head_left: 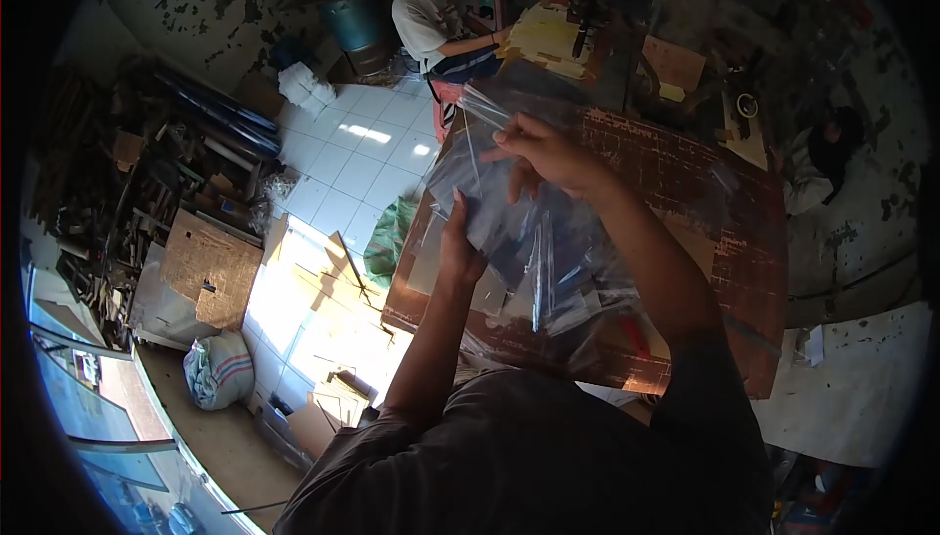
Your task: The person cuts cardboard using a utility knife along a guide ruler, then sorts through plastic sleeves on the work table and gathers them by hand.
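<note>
A clear plastic bag (509, 227) is held up in front of me above a brown worktable (725, 227). My left hand (462, 249) grips its left side, thumb upright on the near face and the other fingers hidden behind the film. At the upper edge, my right hand (548, 155) pinches the plastic between thumb and forefinger, with its other fingers bent down. Creased, shiny folds of film hang below the right hand. Whether more clear bags lie under this one on the table, I cannot tell.
Across the table a seated person (431, 31) works beside yellowish sheets (548, 41). A red object (634, 336) lies near the table's front edge. To the left are a green sack (390, 241), a white sack (217, 371), wooden boards (211, 266) and stacked scraps.
</note>
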Demonstrator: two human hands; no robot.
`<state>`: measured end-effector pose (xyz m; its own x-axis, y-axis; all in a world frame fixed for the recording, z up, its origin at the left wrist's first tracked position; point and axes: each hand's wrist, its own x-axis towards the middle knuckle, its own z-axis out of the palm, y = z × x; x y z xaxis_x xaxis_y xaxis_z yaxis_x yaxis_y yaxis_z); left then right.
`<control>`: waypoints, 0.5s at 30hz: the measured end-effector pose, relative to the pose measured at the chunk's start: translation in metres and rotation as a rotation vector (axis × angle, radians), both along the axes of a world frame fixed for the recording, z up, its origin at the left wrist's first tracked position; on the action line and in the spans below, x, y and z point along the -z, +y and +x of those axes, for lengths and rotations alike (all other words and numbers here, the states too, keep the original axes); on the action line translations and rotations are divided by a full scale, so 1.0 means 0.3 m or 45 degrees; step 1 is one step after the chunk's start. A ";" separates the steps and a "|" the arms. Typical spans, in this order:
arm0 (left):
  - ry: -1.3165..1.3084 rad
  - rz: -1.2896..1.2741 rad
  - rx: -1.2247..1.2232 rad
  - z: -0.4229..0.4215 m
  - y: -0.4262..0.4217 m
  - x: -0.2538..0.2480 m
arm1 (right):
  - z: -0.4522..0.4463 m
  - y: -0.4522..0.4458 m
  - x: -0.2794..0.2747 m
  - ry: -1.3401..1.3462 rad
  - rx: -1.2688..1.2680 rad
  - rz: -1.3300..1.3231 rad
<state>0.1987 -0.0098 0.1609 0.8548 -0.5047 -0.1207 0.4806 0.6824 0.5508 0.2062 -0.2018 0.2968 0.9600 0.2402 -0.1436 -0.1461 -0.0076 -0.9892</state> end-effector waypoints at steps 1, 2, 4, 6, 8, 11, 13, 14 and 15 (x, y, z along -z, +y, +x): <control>0.015 0.005 -0.001 -0.004 0.000 0.011 | -0.001 -0.009 0.009 0.028 0.025 0.017; 0.001 0.030 -0.019 -0.006 -0.006 -0.008 | -0.002 -0.016 0.021 0.036 0.024 0.019; -0.020 0.056 -0.033 -0.006 -0.015 -0.020 | 0.004 -0.028 0.042 0.008 0.069 0.138; -0.054 0.089 -0.023 -0.004 -0.022 -0.019 | 0.008 -0.029 0.038 0.026 0.091 0.092; -0.079 0.087 -0.016 -0.003 -0.024 -0.019 | 0.025 -0.036 0.040 0.049 0.119 0.043; -0.081 0.070 -0.024 -0.016 -0.032 -0.033 | 0.090 -0.046 0.027 0.026 -0.027 -0.107; -0.065 0.056 -0.033 -0.016 -0.033 -0.034 | 0.124 -0.020 -0.046 -0.020 -0.143 -0.044; -0.060 0.037 -0.016 -0.010 -0.031 -0.020 | 0.149 -0.013 -0.080 -0.024 -0.136 -0.046; -0.053 0.017 0.003 -0.008 -0.029 -0.012 | 0.176 -0.006 -0.112 -0.076 -0.154 0.103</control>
<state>0.1965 -0.0185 0.1645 0.8579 -0.5056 -0.0920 0.4590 0.6734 0.5796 0.2590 -0.2036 0.3303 0.9297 0.3630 -0.0626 -0.0899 0.0588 -0.9942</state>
